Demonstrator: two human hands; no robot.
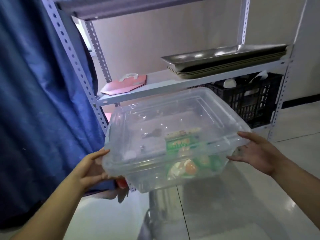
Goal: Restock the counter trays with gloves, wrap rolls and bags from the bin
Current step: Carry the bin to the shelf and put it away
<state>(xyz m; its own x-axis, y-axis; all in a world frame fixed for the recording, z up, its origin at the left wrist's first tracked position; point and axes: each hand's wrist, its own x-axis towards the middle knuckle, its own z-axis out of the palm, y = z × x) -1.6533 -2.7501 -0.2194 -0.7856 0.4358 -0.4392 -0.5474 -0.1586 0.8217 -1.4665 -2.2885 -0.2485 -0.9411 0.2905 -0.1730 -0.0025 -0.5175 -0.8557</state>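
Head view, only cam: clear plastic bin [173,135] w/ lid on is held in mid-air in front of a metal shelf rack [155,84], well above the tiled floor [294,170]. Left hand [91,168] clamps the near-left corner, thumb on the lid rim, fingers curled under; right hand [256,153] is on the right end, thumb over the rim, fingers pressed flat vs the side wall, so hands are wide apart, both gripping the bin. Inside, thru the hazy plastic: green packets [188,153] w/ orange/white print bunched at the right, plus sth pale and sth dark at left, too blurred to ID. On the shelf behind: stacked metal trays [225,61], a flat red card bag [124,84]; black crate [251,99] on the lower level; blue curtain [34,101] at left. Risks, imo: load sits to the right, and the right hand looks more like a flat press than a hooked hold, so the bin could tip or slip on that side; lid may pop if not latched (can't tell); a metal pot-like thing [161,213] low in front could catch the bin or a foot. Writing: packet has print on green, not legible; no brand readable anywhere.
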